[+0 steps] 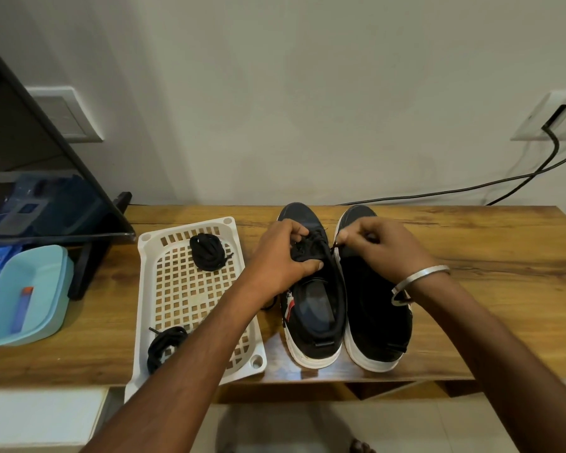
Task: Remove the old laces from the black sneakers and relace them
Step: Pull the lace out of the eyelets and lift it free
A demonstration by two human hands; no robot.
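Observation:
Two black sneakers with white soles stand side by side on the wooden table, toes toward the wall: the left sneaker (314, 308) and the right sneaker (374, 322). My left hand (283, 256) grips the tongue and lace area of the left sneaker. My right hand (373, 245) pinches a thin black lace end (334, 248) between the two shoes. A white perforated tray (190, 295) lies left of the shoes, with one coiled black lace (208, 250) at its far end and another coiled black lace (164, 346) at its near end.
A light blue plastic box (27, 295) holding a blue and orange marker sits at the table's left. A dark screen on a stand (62, 178) leans behind it. Black cables (471, 188) run from a wall socket. The table's right part is bare wood (487, 256).

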